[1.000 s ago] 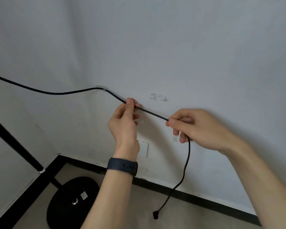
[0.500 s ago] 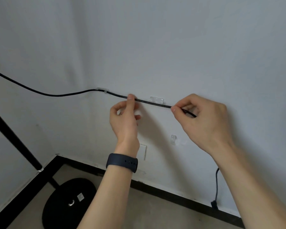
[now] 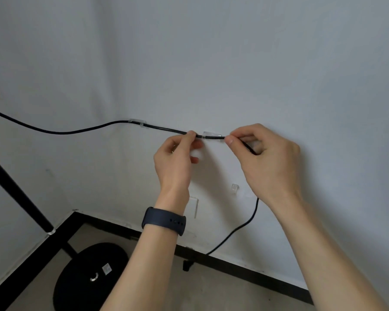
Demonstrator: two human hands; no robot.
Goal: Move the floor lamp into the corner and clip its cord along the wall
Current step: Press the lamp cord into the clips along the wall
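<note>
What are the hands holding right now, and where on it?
Both pinch the black cord: left hand just left of the middle wall clip, right hand just right of it.

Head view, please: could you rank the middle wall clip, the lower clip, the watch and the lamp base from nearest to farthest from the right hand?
1. middle wall clip, beside the right hand fingertips
2. lower clip, below
3. watch, on the left wrist
4. lamp base, on the floor, lower left

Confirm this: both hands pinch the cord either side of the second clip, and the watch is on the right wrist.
Not quite. The watch is on the left wrist, as the head view shows. The rest holds: the left hand and right hand pinch the cord either side of the second clip.
</note>
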